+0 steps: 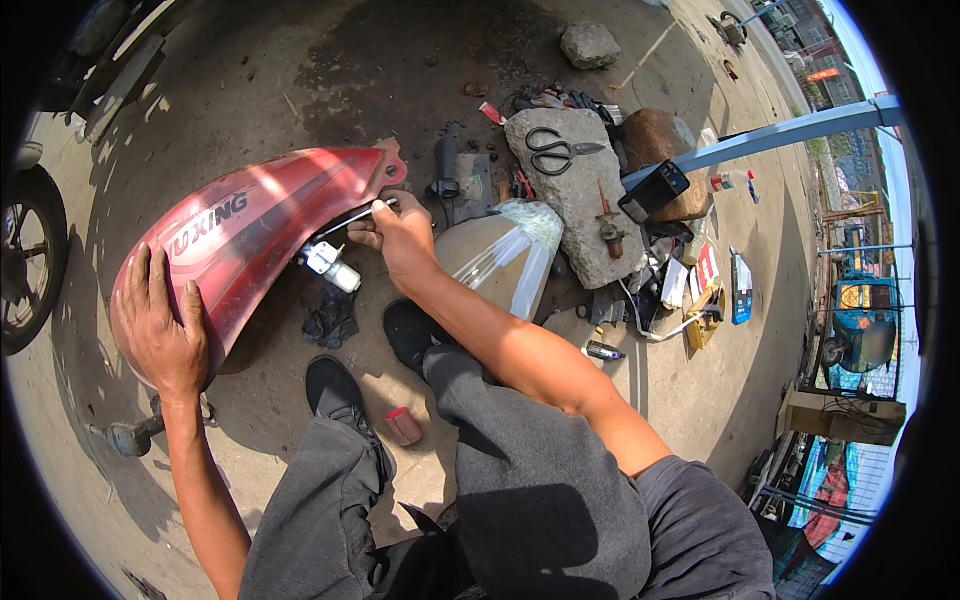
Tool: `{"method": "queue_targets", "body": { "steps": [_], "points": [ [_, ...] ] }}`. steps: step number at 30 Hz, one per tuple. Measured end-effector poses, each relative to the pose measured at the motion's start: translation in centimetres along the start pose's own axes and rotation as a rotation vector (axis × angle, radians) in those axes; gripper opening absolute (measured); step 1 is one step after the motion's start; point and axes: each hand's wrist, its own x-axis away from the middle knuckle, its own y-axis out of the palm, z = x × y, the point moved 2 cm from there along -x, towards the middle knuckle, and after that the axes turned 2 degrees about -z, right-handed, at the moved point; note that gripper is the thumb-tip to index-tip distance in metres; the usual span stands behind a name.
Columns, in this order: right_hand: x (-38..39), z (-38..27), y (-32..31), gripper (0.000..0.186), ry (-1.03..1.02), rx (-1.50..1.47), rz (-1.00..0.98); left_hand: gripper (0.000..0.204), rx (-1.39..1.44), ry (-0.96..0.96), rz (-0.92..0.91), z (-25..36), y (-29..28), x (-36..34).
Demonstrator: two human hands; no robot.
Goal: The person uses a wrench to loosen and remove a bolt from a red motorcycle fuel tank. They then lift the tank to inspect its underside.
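Note:
A red motorcycle fuel tank [250, 225] lies on its side on the concrete ground. My left hand [160, 325] rests flat on its near rounded end, fingers spread over the shell. My right hand [400, 235] is closed around a thin metal tool [350, 217] whose tip reaches under the tank's edge. Just below that edge a small white fitting [330, 265] hangs from the tank. A dark rag [330, 318] lies on the ground beneath it.
A flat stone [570, 190] carries black scissors [555, 150] and a screwdriver [608, 225]. Beside it lie a plastic-wrapped object [500, 260], a black box [655, 190], cartons and cables. A small red block [403, 425] sits by my shoes. A wheel [25, 260] stands far left.

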Motion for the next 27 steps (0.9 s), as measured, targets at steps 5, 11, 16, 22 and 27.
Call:
{"method": "queue_targets", "body": {
  "steps": [5,11,16,22,27],
  "points": [
    [-0.2,0.4,0.3,0.021,0.009,-0.032,-0.020,0.054,-0.006,-0.008,-0.021,-0.4,0.0,-0.2],
    [-0.4,1.2,-0.3,0.021,0.084,-0.091,0.010,0.053,0.010,-0.002,-0.019,-0.4,0.1,-0.1],
    [-1.8,3.8,-1.7,0.017,0.380,-0.308,0.119,0.053,0.007,-0.006,-0.012,-0.2,0.0,-0.1],
    [-2.9,6.8,-2.4,0.016,0.554,-0.430,0.115,0.052,0.003,-0.006,-0.020,-0.2,0.0,-0.1],
    [-2.7,7.9,-1.7,0.017,0.589,-0.469,0.100,0.052,0.001,-0.012,-0.015,-0.3,0.1,0.0]
  ]
}}
